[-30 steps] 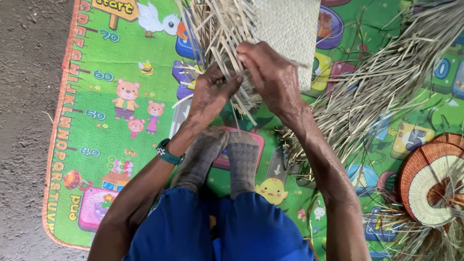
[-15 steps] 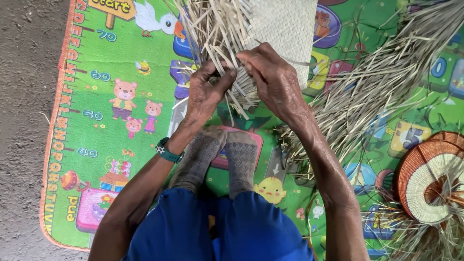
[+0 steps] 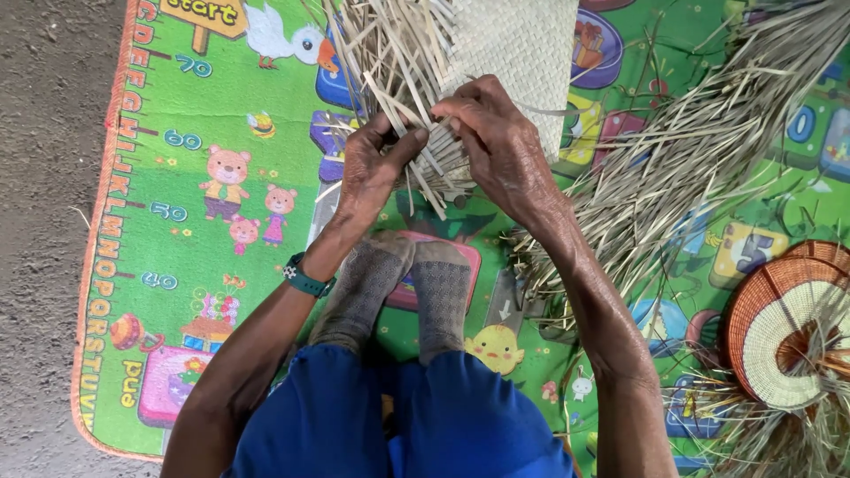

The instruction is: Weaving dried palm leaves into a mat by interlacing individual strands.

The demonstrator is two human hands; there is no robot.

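Spread over grey ground point(image 3: 44, 221), a bright green play mat point(image 3: 212, 292) with cartoon animals carries the work. At its upper middle lies a pale woven mat point(image 3: 522, 44), its finished part flat and tight, its near edge breaking into loose straw strips point(image 3: 390, 53) that fan up and to the left. Both hands meet at that edge: the left hand point(image 3: 367, 173), a teal band point(image 3: 305, 281) on its wrist, pinches a few strips between thumb and fingers, and the right hand point(image 3: 500, 142) curls closed over neighbouring strips, fingertips touching the weave. Grey-socked feet point(image 3: 403, 288) and blue knees point(image 3: 390, 416) sit just below. A heap of dry straw point(image 3: 699, 150) lies to the right, and a round red-and-white basket point(image 3: 788, 323) rests near the right edge.
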